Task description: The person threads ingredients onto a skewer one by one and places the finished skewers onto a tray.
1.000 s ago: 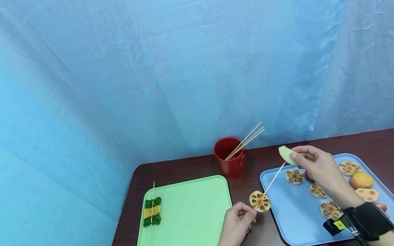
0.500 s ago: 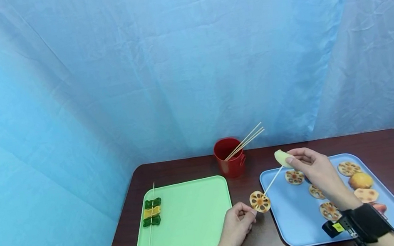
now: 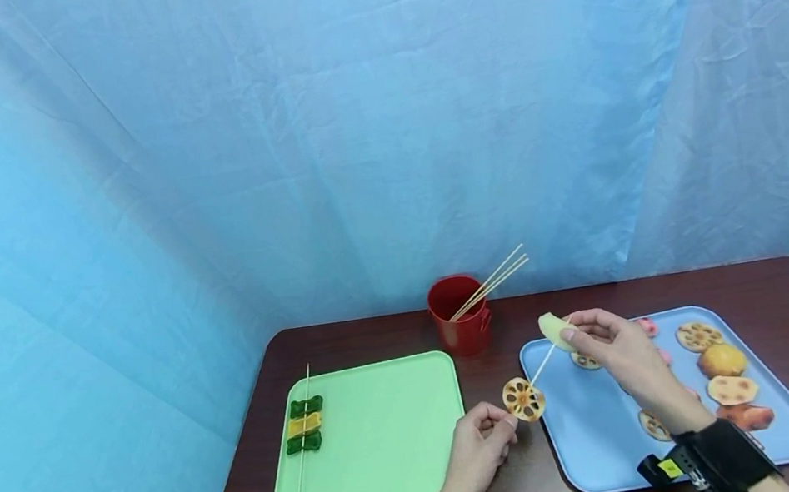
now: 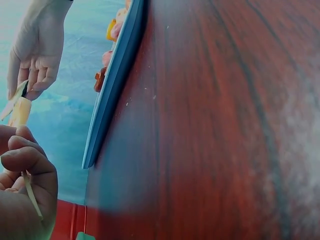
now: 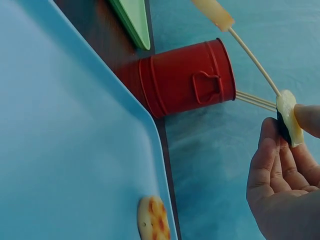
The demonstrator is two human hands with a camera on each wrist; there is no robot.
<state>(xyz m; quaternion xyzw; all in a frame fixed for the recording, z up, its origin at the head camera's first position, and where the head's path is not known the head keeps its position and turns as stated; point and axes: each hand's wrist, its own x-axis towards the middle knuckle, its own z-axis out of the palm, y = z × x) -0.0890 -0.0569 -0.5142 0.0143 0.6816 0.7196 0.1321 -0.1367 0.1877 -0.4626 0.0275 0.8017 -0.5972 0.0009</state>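
One blue tray (image 3: 582,447) sets our bearings: our right hand (image 3: 617,353) is near its far left corner, our left hand (image 3: 477,455) just off its left edge. Near that edge, the lotus slice (image 3: 524,399) looks light and firm; the pale slice (image 3: 556,330), pinched in our right hand, seems light, perhaps slick, best held by its rim. Thinnest is the skewer (image 3: 543,365), clamped in our left hand and running between the slices, probably stiff yet snappable, so we should grip it close below the lotus slice.

Blue curtain (image 3: 378,130) hanging behind dark wood table (image 3: 370,338).
Red bucket (image 3: 464,337) standing near back edge; green tray (image 3: 391,436) lying nearer, to its left.
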